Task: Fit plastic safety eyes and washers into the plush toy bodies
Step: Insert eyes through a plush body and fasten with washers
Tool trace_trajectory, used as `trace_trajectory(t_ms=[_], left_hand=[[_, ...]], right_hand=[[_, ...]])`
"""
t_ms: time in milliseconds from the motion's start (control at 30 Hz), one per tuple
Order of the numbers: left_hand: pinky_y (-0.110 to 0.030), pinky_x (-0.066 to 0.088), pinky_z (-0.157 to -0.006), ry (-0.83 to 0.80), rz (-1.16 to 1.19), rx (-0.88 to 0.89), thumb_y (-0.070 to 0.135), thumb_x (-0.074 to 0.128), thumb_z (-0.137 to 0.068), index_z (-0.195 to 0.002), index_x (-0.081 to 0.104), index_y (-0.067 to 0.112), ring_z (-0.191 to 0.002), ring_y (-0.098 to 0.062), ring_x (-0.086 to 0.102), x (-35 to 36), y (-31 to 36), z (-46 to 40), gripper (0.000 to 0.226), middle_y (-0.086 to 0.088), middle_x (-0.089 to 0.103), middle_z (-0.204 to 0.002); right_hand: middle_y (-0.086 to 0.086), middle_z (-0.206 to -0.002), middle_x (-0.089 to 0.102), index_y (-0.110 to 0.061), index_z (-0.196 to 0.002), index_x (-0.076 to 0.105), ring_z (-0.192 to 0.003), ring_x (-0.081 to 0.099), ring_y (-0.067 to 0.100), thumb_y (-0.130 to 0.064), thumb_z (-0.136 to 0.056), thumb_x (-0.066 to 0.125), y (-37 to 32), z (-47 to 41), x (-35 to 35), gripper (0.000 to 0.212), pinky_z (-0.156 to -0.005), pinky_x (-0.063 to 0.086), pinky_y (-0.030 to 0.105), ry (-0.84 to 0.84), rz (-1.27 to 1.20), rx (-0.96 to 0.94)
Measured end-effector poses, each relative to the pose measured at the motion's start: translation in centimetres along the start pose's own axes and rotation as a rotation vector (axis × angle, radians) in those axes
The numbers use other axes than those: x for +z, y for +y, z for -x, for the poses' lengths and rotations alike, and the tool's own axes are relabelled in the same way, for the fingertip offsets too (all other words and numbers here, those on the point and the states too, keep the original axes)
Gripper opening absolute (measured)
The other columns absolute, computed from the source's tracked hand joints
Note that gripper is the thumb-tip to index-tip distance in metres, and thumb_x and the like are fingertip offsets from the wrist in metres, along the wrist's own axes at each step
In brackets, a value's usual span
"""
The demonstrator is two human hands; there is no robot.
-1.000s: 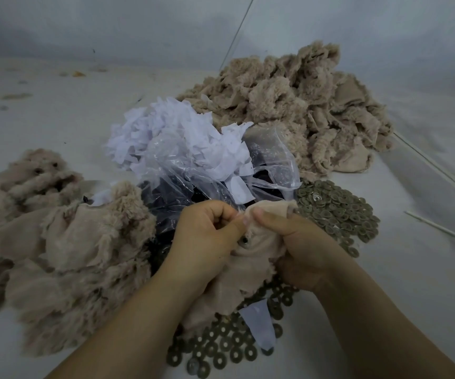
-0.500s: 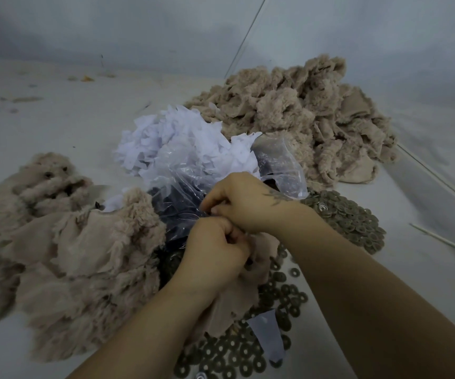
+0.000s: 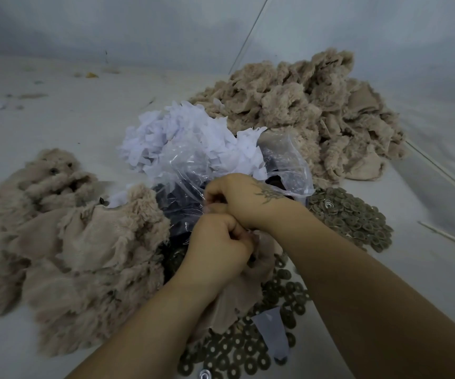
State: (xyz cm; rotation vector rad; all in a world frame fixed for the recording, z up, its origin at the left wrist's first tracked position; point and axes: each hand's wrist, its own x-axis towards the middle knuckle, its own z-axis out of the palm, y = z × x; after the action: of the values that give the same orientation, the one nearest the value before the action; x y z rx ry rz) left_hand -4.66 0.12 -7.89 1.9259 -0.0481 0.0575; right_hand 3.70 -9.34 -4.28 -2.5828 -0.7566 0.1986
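— Where is the plush body [image 3: 237, 296] being worked on?

— Near the front edge of the worktop [image 3: 56, 127], bunched between both hands, its beige fabric hanging down over the scattered washers [image 3: 237, 348]. The left hand [image 3: 215, 253] is clenched on the cloth; the right hand [image 3: 245, 199] is curled just above it, touching it, pinching at the same spot. What sits between its fingertips I cannot tell — it is hidden.

— How will it handle?

— Light and limp, I'd judge. The skin is unstuffed and folds anywhere, so take hold close round the eye hole, cloth gathered tight, or it slides off the post. The washers look thin, stiff and easy to fumble — pinch one by its rim.

— Supplies?

— A clear bag [image 3: 283, 165] of dark parts just behind the hands, more skins piled toward the back right corner [image 3: 316, 105].
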Motion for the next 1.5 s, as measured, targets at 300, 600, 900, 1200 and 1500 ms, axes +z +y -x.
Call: trace_trajectory(t_ms=[300,600,900,1200,1500], left_hand=[[-0.035,0.054,-0.060,0.014,-0.006,0.008,-0.004,0.072,-0.082,-0.061,0.068,-0.001,-0.061,-0.022,0.064,0.1,-0.2,0.1,0.022,-0.013,0.068,-0.068],[-0.037,0.053,-0.061,-0.015,0.037,0.030,0.007,0.074,-0.084,-0.065,0.067,-0.003,-0.063,-0.031,0.065,0.3,0.0,0.1,0.023,-0.015,0.068,-0.063],[-0.037,0.050,-0.053,-0.008,0.054,0.060,0.003,0.074,-0.084,-0.065,0.064,-0.008,-0.055,-0.030,0.060,0.6,-0.2,0.2,0.024,-0.021,0.065,-0.063],[-0.027,0.042,-0.049,-0.008,0.111,0.046,0.000,0.074,-0.083,-0.061,0.059,-0.007,-0.049,-0.015,0.049,0.6,-0.5,0.1,0.027,-0.017,0.058,-0.055],[-0.026,0.043,-0.049,-0.008,0.143,0.063,0.003,0.073,-0.084,-0.065,0.062,-0.007,-0.050,-0.014,0.050,0.4,-0.4,0.2,0.025,-0.024,0.060,-0.062]], right_hand=[[-0.005,-0.093,0.067,-0.024,-0.107,0.071,-0.075,0.058,0.005,-0.011,-0.088,0.072,0.2,-0.2,-0.1,0.024,-0.070,0.048,0.016,-0.046,-0.132,-0.003],[0.005,-0.084,0.073,-0.011,-0.111,0.072,-0.071,0.070,0.012,0.003,-0.087,0.071,0.7,1.2,0.4,0.028,-0.076,0.061,0.026,0.200,-0.643,0.161],[-0.014,-0.074,0.065,-0.015,-0.096,0.077,-0.062,0.060,-0.005,-0.007,-0.081,0.079,0.4,1.8,-0.6,0.018,-0.050,0.045,0.003,0.151,-0.199,0.141],[0.010,-0.098,0.074,-0.008,-0.098,0.077,-0.092,0.067,0.022,-0.017,-0.093,0.068,-0.4,2.0,-0.5,0.013,-0.080,0.051,0.027,0.136,0.007,0.128],[-0.005,-0.100,0.066,-0.016,-0.115,0.072,-0.083,0.058,0.006,-0.004,-0.088,0.068,0.5,2.5,-0.6,0.030,-0.076,0.046,0.015,0.211,-0.103,0.042]])
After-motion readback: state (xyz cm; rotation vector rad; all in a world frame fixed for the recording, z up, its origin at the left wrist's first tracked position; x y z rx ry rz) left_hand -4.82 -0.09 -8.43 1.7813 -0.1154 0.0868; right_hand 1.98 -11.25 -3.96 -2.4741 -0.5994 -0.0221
